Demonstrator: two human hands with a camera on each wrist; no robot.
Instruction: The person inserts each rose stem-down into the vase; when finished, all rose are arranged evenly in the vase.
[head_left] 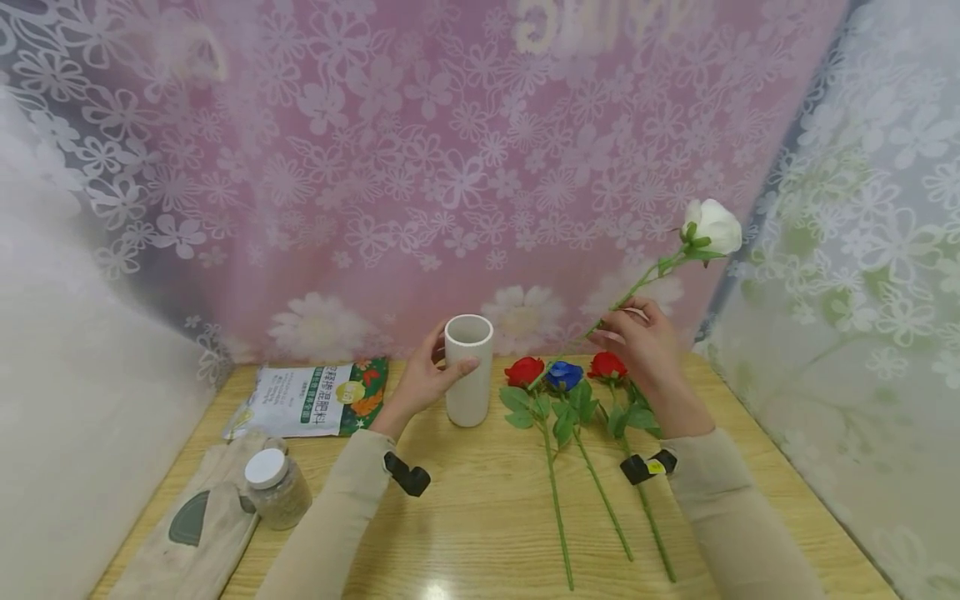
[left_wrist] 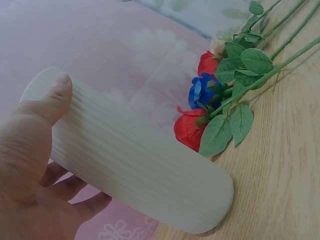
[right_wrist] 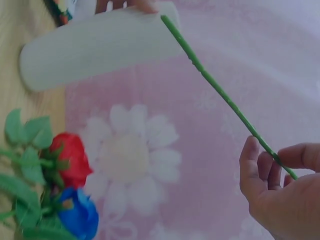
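A white ribbed vase point(head_left: 469, 392) stands upright on the wooden table. My left hand point(head_left: 420, 385) grips it near the top, thumb across the front and fingers around the far side. My right hand point(head_left: 647, 354) pinches the green stem of a white rose point(head_left: 716, 227) above the table. The bloom points up and right, and the bare stem end point(right_wrist: 187, 47) slants down toward the vase, outside it. Beneath this stem lie a red rose point(head_left: 525, 372), a blue rose point(head_left: 564, 375) and another red rose point(head_left: 607, 365), their stems toward me.
At the back left lies a printed white and green bag point(head_left: 300, 402). A clear jar with a white lid point(head_left: 266, 468) stands nearer, beside a beige cloth item with a green patch point(head_left: 217, 517). A floral curtain point(head_left: 420, 208) hangs behind the table point(head_left: 465, 533).
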